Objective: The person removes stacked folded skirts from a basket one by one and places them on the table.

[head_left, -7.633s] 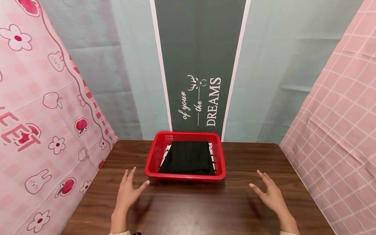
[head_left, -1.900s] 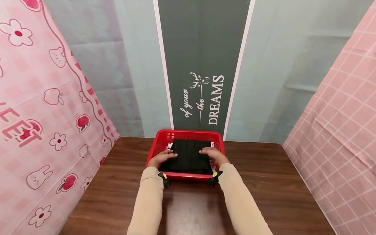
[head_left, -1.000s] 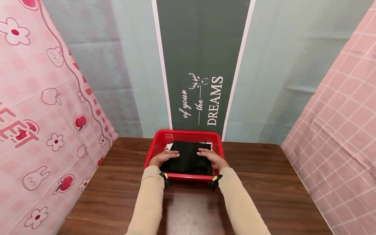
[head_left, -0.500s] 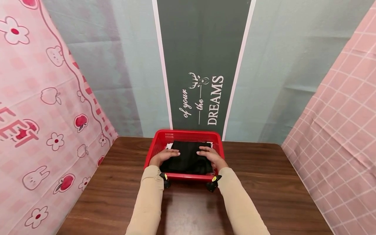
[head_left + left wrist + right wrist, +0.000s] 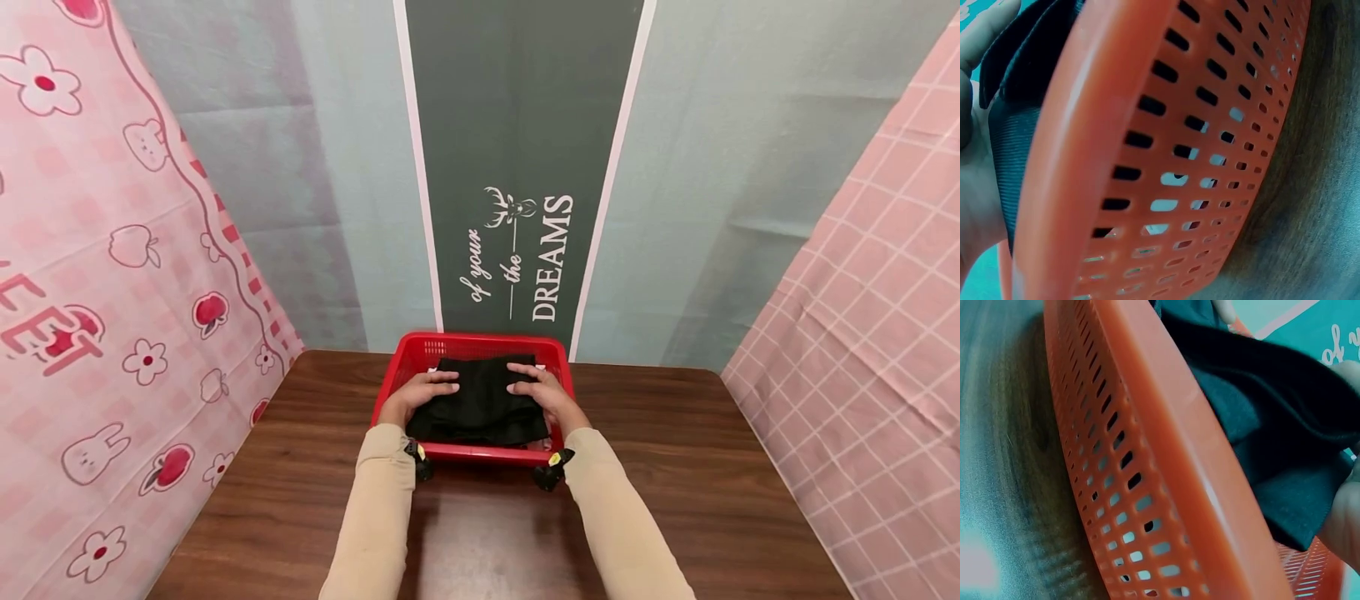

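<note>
A red plastic basket (image 5: 480, 453) with slotted walls stands at the back middle of the table. In it is a folded black garment (image 5: 483, 404), whose near edge sags and bulges. My left hand (image 5: 416, 394) grips its left side, and my right hand (image 5: 547, 396) grips its right side, thumbs on top. Most other fingers are hidden in the head view. The right wrist view shows the loose layers of the garment (image 5: 1291, 494) hanging apart by the rim. Beneath lies a white cloth (image 5: 1163, 205), seen through the slots in the left wrist view.
The brown wooden table (image 5: 480, 542) reaches toward me below the basket. A grey-green curtain (image 5: 517, 125) hangs behind it. Pink patterned cloth (image 5: 172, 333) borders the left side, pink checked cloth (image 5: 862, 333) the right.
From apart beside the basket, both hands moved in over the garment and took hold of its sides. In the last half second the garment has risen slightly and buckled; the basket stays put.
</note>
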`<state>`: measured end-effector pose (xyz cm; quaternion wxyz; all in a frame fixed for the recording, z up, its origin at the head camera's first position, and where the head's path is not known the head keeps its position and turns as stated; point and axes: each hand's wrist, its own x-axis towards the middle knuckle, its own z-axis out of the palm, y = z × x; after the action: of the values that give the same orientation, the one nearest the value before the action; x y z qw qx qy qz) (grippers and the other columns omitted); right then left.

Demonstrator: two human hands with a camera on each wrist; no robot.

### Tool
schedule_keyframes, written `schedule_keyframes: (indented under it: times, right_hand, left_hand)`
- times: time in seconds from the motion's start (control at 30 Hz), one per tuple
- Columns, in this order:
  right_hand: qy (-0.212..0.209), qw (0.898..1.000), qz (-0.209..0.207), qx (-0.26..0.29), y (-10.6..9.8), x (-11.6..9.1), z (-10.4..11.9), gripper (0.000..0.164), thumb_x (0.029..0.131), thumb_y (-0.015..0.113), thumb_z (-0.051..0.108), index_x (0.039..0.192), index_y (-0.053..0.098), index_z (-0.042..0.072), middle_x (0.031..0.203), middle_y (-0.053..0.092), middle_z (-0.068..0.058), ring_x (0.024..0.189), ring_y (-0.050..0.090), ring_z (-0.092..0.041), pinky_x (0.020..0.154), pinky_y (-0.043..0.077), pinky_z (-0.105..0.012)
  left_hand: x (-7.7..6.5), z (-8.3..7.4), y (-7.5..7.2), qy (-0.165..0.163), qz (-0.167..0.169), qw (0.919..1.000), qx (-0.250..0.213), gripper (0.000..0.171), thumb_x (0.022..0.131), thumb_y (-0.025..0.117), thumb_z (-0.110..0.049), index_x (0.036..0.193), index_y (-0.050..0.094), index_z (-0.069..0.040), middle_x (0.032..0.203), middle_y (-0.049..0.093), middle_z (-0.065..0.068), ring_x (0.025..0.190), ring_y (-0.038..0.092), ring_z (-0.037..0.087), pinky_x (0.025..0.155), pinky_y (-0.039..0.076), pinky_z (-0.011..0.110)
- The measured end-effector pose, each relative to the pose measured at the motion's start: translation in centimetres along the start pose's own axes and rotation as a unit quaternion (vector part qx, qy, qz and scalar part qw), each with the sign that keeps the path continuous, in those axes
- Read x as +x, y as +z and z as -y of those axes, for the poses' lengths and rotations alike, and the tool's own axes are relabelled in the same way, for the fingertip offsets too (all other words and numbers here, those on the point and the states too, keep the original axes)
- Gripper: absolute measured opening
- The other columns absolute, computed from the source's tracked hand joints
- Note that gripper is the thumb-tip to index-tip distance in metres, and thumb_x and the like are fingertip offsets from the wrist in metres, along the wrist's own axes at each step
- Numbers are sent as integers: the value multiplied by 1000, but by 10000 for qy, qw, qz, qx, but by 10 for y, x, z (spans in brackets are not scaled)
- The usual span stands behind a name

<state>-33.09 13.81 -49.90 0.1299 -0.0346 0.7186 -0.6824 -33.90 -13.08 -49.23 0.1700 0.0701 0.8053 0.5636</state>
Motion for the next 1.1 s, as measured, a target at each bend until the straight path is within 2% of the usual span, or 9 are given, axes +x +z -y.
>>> schedule_keyframes:
  times: [0.13,0.3,0.43,0.67,0.8,0.93,1.0,1.03,1.1]
  right_hand:
    - [20,9995,-98,312,0,-2,0,49,85,64,7,132,52,9,122,53,-17,83,62,-22,74,52,-35]
    - [-185,9987,-247,402,0,-3,5,49,85,64,7,132,51,6,125,50,-16,85,60,-21,75,51,-34]
    - [-382,9981,-263,402,-1,-5,13,48,86,62,6,133,50,4,129,46,-14,87,56,-19,74,48,-28]
    - [-472,9955,104,810,-2,-11,26,51,89,59,7,138,43,4,118,51,-19,81,61,-19,71,52,-31]
    - [-553,9966,280,537,-4,-15,32,51,89,60,8,137,44,6,126,46,-17,84,59,-16,71,51,-29]
    - [-603,9978,263,96,-8,-20,38,52,86,66,12,135,49,11,132,44,-14,50,42,-10,43,38,-22]
    - [-650,9975,273,-96,-9,-23,41,53,85,68,15,135,50,13,132,45,-14,45,33,-11,39,31,-22]
    - [-689,9971,275,-196,-9,-25,42,54,84,69,17,135,50,14,132,45,-14,46,33,-12,39,30,-22]
    - [-807,9955,355,-340,-10,-30,44,55,84,70,18,135,50,14,134,43,-13,63,47,-13,51,42,-22]
  left_hand:
    - [-3,0,0,135,-92,9996,-232,47,85,67,-22,129,57,-9,140,39,14,130,29,29,99,33,42]
    - [-9,-4,0,133,-35,9970,-764,51,86,67,-21,133,52,-8,133,47,14,105,53,24,90,42,39]
    - [-9,-5,-2,148,-68,9932,-1154,53,87,66,-20,136,48,-9,131,48,15,91,60,21,85,46,37]
    - [-18,-18,-8,419,-225,9920,-1167,54,86,67,-16,136,49,-14,136,43,12,102,55,24,88,44,37]
    - [-23,-22,-12,569,-219,9927,-1043,56,85,69,-15,137,48,-13,135,44,13,101,56,26,85,46,36]
    - [-29,-22,-16,676,-291,9912,-1096,57,83,70,-13,136,49,-14,132,47,12,100,56,27,82,48,35]
    - [-32,-22,-17,755,-354,9901,-1129,57,82,71,-12,135,50,-15,131,47,11,103,54,26,82,48,34]
    - [-34,-22,-17,789,-363,9894,-1161,57,82,71,-12,135,50,-15,131,47,10,105,53,26,82,48,33]
    - [-39,-23,-15,829,-380,9883,-1226,57,82,71,-11,135,50,-15,132,46,10,108,51,27,82,47,33]
